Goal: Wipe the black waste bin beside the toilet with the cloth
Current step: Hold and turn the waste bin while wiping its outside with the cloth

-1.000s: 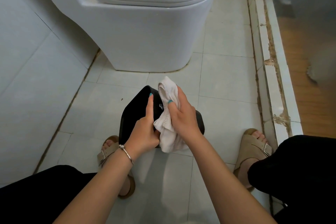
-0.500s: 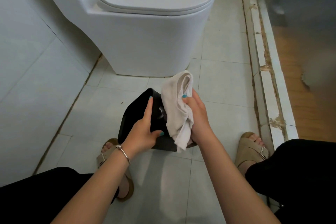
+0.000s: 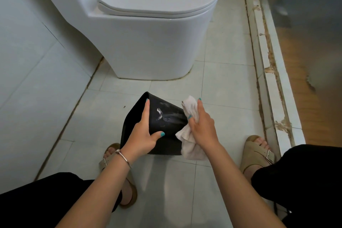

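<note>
Wiping under way at frame centre: left hand (image 3: 142, 135) gripping tilted black waste bin (image 3: 166, 122); right hand (image 3: 202, 127) closed on cloth (image 3: 190, 146). Pale smears remaining on bin side.

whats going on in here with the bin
A person crouched on the bathroom floor is wiping a black bin. The left hand holds it tipped on its side in front of the toilet; the right hand presses a white cloth against its right side. Smears show on the bin's upper face.
</note>
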Demonstrator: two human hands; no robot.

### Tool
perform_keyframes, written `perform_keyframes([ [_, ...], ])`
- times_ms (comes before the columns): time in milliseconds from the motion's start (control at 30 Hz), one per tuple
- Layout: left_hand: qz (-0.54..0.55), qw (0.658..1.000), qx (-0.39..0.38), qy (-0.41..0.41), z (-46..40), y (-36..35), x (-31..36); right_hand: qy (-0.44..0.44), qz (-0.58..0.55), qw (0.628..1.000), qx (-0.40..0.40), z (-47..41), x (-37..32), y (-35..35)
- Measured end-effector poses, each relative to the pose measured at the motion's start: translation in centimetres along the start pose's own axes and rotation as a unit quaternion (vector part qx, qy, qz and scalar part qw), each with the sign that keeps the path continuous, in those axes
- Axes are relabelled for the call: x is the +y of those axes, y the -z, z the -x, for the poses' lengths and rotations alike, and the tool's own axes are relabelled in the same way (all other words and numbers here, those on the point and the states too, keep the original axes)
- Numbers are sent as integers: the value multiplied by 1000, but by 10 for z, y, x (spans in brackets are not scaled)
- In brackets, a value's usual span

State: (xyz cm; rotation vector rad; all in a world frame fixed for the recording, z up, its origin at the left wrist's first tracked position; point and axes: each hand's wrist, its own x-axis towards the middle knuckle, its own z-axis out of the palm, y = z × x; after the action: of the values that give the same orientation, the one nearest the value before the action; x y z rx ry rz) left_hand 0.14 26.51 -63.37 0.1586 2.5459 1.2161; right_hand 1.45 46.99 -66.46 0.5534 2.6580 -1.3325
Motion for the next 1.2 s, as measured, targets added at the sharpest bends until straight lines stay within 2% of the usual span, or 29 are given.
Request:
perform_keyframes([
  [167, 5, 1000, -14, -13, 3, 0, 7, -53, 108, 993, -12, -1, 16, -13],
  [233, -4, 999, -21, -25, 5, -2, 13, -77, 92, 992, -26, -4, 19, -12],
  [333, -16, 999, -24, -40, 5, -7, 19, -67, 22, 996, -49, -9, 23, -9],
  [533, -50, 997, -34, -57, 1, -12, 21, -69, 77, 994, -31, -5, 17, -12],
  [700, -105, 989, -43, -93, -1, -20, 25, -35, 77, 996, -13, 2, 4, -11],
  [933, -43, 996, -27, -69, 4, -11, 25, 116, 88, 989, -10, 20, -46, -26],
  [1200, -48, 995, -58, -61, 0, -15, 28, 73, 47, 995, -40, 17, -34, -13],
])
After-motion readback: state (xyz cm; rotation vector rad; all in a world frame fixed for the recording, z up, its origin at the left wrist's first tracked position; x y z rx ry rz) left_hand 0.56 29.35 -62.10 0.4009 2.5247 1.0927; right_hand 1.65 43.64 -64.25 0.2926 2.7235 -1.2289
